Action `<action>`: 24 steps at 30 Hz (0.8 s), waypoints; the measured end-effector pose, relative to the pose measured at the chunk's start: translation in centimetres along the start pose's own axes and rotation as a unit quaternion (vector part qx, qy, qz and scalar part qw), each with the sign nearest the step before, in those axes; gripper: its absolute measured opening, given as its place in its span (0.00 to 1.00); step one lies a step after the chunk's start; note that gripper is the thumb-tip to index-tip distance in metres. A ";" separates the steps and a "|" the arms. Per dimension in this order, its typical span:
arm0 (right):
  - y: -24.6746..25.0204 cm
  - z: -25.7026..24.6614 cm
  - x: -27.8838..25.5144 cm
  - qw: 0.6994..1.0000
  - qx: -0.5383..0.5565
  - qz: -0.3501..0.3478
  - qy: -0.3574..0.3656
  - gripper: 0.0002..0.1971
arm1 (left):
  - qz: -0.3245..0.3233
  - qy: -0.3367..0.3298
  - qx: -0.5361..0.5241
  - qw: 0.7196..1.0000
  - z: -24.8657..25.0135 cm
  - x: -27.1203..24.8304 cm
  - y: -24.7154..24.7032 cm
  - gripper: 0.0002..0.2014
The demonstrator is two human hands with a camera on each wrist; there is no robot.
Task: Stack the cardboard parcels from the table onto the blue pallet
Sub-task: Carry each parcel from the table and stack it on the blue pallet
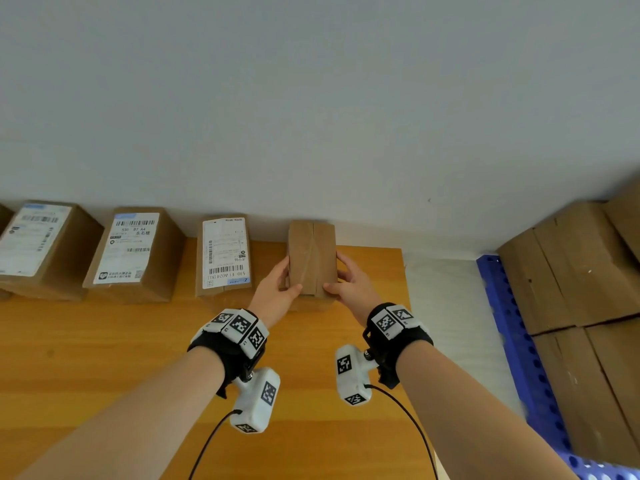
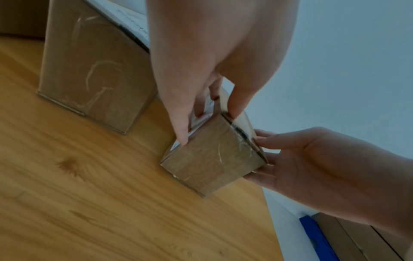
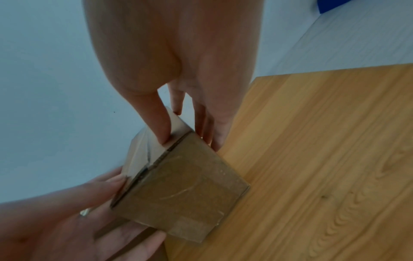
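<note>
A small plain cardboard parcel [image 1: 311, 261] [image 2: 214, 157] [image 3: 183, 190], taped along its top seam, stands on the wooden table [image 1: 104, 358] near the far right corner, against the wall. My left hand [image 1: 277, 289] [image 2: 201, 88] grips its left side, thumb on top. My right hand [image 1: 349, 282] [image 3: 178, 88] grips its right side the same way. The blue pallet [image 1: 519, 341] lies on the floor to the right of the table, with large cardboard boxes [image 1: 581, 271] on it.
Three more parcels with white shipping labels stand in a row along the wall: one [image 1: 225, 258] just left of the held parcel, one [image 1: 135, 254] further left, one [image 1: 41, 247] at the far left. A strip of pale floor [image 1: 450, 306] separates table and pallet.
</note>
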State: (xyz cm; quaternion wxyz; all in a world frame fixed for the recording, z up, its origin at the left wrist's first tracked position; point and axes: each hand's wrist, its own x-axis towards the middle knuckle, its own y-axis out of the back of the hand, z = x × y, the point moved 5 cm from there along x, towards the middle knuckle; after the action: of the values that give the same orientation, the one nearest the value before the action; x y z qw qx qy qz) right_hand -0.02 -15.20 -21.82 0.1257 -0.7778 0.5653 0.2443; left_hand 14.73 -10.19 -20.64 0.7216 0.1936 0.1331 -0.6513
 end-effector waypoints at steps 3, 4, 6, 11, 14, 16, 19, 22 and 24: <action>-0.2 0.3 -1.2 1.000 0.007 0.000 0.000 0.40 | -0.005 -0.011 0.013 1.000 -0.1 -1.3 0.0 0.35; -0.3 0.5 -1.7 1.000 0.010 0.001 0.002 0.40 | -0.007 -0.017 0.016 1.000 -0.1 -1.8 0.0 0.35; -0.4 0.7 -3.1 1.000 0.010 0.007 0.007 0.41 | -0.012 -0.030 0.027 0.999 -0.2 -3.0 0.0 0.37; -0.7 1.6 -7.6 0.999 0.024 0.028 0.018 0.42 | -0.020 -0.057 0.059 0.996 -0.4 -7.1 -0.2 0.39; -0.9 2.2 -10.7 0.999 0.024 0.035 0.030 0.41 | -0.029 -0.078 0.077 0.993 -0.3 -10.0 -0.3 0.39; -1.0 2.4 -12.9 0.998 0.029 0.046 0.035 0.41 | -0.036 -0.091 0.085 0.992 -0.1 -12.1 -0.4 0.39; -0.5 2.5 -16.0 0.996 0.030 0.070 0.048 0.42 | -0.051 -0.117 0.097 0.987 0.9 -14.7 -1.2 0.38; 0.5 2.4 -19.1 0.994 0.036 0.090 0.058 0.41 | -0.075 -0.123 0.105 0.984 1.7 -17.0 -2.4 0.38; 1.4 2.1 -21.3 0.991 0.048 0.104 0.066 0.40 | -0.090 -0.125 0.110 0.982 2.3 -18.1 -3.4 0.39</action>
State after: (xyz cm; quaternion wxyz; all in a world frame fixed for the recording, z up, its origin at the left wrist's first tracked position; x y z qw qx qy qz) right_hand -7.00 2.77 -12.39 0.0998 -0.7225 0.6609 0.1769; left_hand 9.08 4.61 -10.90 0.6450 0.1758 -0.0135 -0.7435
